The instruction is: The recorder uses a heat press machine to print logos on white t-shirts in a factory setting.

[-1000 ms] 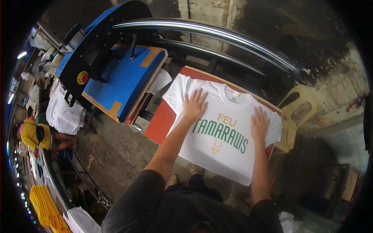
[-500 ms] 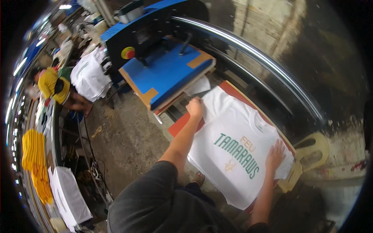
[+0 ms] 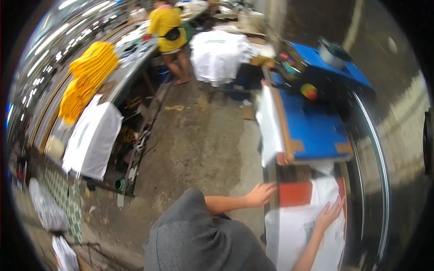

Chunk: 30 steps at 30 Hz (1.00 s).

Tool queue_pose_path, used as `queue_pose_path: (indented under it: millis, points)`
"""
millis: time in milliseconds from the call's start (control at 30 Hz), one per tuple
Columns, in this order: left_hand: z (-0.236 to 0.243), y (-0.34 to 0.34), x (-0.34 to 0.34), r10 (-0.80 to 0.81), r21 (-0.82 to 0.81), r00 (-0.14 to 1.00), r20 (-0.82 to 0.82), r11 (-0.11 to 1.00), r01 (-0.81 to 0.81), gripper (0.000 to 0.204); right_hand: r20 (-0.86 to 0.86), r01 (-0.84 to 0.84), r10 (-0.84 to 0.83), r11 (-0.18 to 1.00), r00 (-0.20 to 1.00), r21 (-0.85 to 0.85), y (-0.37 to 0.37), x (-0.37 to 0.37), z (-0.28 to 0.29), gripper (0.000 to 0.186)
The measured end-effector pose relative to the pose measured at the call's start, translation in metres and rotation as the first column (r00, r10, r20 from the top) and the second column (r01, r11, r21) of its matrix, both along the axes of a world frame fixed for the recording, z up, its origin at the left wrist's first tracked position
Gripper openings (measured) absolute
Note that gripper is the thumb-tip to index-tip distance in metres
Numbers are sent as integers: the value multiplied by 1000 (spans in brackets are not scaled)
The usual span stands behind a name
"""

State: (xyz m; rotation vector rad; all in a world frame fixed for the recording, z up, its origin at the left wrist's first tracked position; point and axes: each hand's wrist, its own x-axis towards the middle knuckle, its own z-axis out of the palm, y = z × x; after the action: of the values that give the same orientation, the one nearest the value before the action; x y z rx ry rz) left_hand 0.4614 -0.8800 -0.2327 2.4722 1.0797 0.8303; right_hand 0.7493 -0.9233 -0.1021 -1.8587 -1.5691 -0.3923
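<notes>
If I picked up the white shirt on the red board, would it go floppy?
Probably floppy: the shirt is cloth, lying spread over the board. It's likely light, since it looks thin. It probably wouldn't roll, being flat.

The person wears a grey shirt (image 3: 199,239), plain in colour, and its cloth makes several soft folds. The left sleeve (image 3: 187,205) of this shirt is short and rather wide. Beyond its edge, the left forearm (image 3: 228,204) and the left hand (image 3: 261,195) are bare. To the right of the grey shirt, the right forearm (image 3: 309,253) and the right hand (image 3: 327,218) are bare in the same way, with all the skin uncovered.
</notes>
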Motion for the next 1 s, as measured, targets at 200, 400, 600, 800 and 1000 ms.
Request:
queue_pose_path:
  millis: [200, 400, 600, 800, 1000]
  points:
    - [-87, -42, -247, -182, -751, 781, -598, 468, -466, 37, 158, -569, 558, 821, 815, 37, 151, -185, 106, 38]
    - [-99, -158, -452, 822, -578, 49, -567, -355, -735, 31, 340, -657, 625, 754, 702, -30, 297, -282, 119, 46]
    - [-80, -261, -485, 779, -536, 106, -618, -319, -782, 35, 417, -419, 445, 894, 793, -158, 373, -298, 87, 47]
    - [-122, -266, -438, 458, -666, 490, -742, -420, -617, 33, 492, -288, 304, 951, 816, -110, 383, -296, 80, 42]
    - [-139, -180, -437, 568, -777, 709, -419, 180, -603, 34, 459, -277, 304, 952, 835, -127, 368, -293, 82, 41]
